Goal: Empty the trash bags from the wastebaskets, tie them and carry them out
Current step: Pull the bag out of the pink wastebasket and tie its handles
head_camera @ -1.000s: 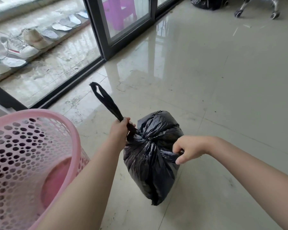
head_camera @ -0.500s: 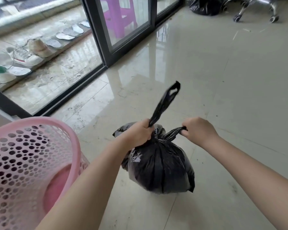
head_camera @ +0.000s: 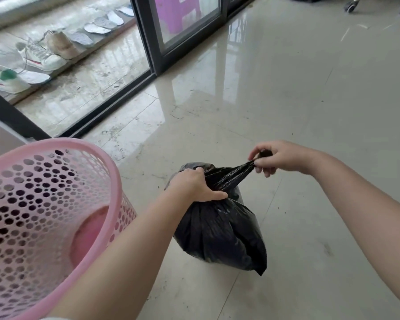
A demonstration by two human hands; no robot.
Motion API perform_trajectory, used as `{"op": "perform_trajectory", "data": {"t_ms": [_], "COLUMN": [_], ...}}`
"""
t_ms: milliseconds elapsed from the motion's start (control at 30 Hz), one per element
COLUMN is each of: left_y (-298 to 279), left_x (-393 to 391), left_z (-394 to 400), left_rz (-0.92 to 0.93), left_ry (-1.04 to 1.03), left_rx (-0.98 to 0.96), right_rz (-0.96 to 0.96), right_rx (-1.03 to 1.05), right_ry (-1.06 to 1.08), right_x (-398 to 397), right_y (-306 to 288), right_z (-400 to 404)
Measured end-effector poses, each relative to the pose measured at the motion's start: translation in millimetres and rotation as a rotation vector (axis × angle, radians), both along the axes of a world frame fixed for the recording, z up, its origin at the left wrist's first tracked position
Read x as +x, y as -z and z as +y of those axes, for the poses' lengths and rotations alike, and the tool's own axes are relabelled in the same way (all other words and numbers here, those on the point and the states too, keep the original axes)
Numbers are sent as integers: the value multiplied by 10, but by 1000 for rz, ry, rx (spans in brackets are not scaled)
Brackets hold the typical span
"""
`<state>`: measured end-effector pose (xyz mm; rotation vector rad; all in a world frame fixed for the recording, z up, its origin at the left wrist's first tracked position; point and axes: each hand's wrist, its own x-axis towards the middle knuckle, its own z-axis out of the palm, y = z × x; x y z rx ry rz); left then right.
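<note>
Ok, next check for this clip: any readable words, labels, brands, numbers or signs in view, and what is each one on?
None can be read.
Black trash bag: plain plastic, no print visible.
Pink wastebasket: only holes, no label visible.
White sneakers behind the glass door: red and green marks, any lettering too small and blurred to read.
</note>
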<state>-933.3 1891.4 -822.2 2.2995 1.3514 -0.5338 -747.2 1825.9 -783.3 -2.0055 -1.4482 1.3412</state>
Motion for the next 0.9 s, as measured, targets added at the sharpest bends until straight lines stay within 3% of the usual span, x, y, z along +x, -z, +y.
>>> {"op": "perform_trajectory", "data": {"t_ms": [133, 233, 333, 400, 467, 567, 633, 700, 900], "left_y": [52, 63, 67, 74, 60, 8, -1, -22, -72], "left_x": [27, 99, 136, 128, 103, 105, 124, 117, 2], "left_z": [-154, -232, -225, -208, -195, -172, -133, -113, -160], "left_rz": [49, 69, 34, -25, -150, -374, -491, -628, -1082], "left_ry": [-16, -32, -31, -54, -101, -165, -160, -211, -454], "left_rx": [148, 233, 267, 253, 248, 131, -56, -223, -410], "right_rz": [582, 900, 1102, 1129, 931, 64, -350, -472, -376], "right_rx": [148, 198, 238, 277, 280, 193, 131, 121, 106], "right_ry": [399, 598, 694, 777, 734, 171, -140, -182, -129], "right_x": [-1, -33, -46, -35, -38, -132, -226, -326, -377], "right_y": [-35, 17, 63, 139, 215, 308, 381, 365, 204], "right_z": [17, 35, 14, 2, -9, -44, -18, 12, 86]}}
